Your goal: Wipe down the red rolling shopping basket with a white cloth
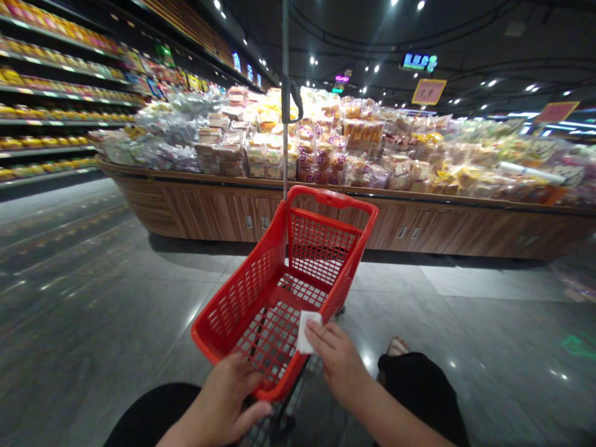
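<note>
A red plastic shopping basket [242, 292] stands on a trolley frame in front of me and has nothing inside. My left hand [223, 397] grips its near rim, thumb underneath and fingers curled over. My right hand [339, 363] rests at the basket's right near corner and pinches a small white slip of paper [306, 331] against the rim.
A long wooden display island [419, 226] piled with bagged bread and pastries [326, 149] stretches across ahead. Shelves of packaged goods [51, 93] run along the left. A thin metal pole [285, 99] rises behind the basket. Glossy grey tiled floor [93, 310] surrounds me.
</note>
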`<state>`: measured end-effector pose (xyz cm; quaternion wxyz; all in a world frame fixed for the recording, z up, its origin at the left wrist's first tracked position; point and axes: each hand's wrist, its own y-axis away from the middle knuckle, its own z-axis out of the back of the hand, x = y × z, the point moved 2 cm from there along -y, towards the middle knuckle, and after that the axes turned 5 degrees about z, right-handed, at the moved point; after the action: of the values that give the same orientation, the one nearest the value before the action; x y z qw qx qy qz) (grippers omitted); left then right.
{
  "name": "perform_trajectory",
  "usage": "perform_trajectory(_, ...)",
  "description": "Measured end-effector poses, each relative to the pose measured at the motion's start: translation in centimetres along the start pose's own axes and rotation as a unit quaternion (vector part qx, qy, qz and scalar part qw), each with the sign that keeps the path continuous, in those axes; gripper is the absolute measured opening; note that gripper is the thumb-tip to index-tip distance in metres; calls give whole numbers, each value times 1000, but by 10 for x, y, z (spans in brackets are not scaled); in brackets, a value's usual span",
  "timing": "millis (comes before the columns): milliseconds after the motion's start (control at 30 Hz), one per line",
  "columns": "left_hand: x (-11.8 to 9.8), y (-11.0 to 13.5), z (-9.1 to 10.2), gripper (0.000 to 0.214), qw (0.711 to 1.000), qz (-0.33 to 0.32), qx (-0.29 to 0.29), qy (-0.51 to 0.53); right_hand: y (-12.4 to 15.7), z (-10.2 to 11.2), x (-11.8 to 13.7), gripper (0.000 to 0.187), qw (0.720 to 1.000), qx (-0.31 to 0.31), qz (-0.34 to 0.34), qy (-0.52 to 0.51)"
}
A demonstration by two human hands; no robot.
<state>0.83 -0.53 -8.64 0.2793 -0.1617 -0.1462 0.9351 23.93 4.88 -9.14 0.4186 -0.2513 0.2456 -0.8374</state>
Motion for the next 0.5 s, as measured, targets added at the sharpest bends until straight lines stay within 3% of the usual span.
perform_trajectory(167, 4, -2, -2, 67, 997, 41, 60, 6, -12, 13, -41, 63, 998, -45, -35, 20)
perform_trajectory(267, -2, -13, 0, 62, 987, 123, 107, -8, -20, 16, -58, 59, 995, -66, -61, 38)
perform_trajectory(367, -20, -30, 2, 48, 968, 221, 116, -16, -18, 7, -36, 60, 998, -39, -51, 20)
perform_trajectory(500, -52, -55, -13, 31, 963, 250, 101, -17, -12, -1, -5, 56, 1000, -2, -26, -12)
